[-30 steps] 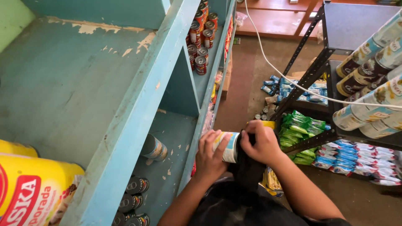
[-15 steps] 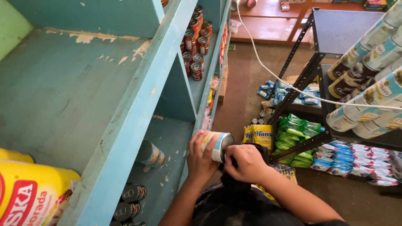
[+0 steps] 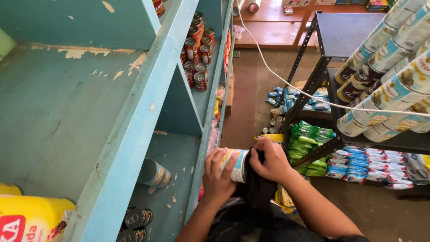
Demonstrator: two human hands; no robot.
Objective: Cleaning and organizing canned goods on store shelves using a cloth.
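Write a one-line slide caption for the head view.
Left hand steadies a white-and-blue tin can while right hand presses a black cloth against it.

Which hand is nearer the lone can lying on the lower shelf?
Left. The left hand grips the held can just right of the lone can; the right hand is farther right.

Can (image 3: 237,165): lay on its side between my two hands, just past the shelf unit's (image 3: 134,134) front edge.
Left hand (image 3: 218,176): gripped the can's left end.
Right hand (image 3: 270,161): pressed a cloth (image 3: 259,190) to the can's right end.
Lone can (image 3: 153,174): stood on the lower shelf, left of my hands.
Rack of stacked cans (image 3: 385,85): stood to my right.
Packets (image 3: 309,145): lay on the floor beyond my hands.
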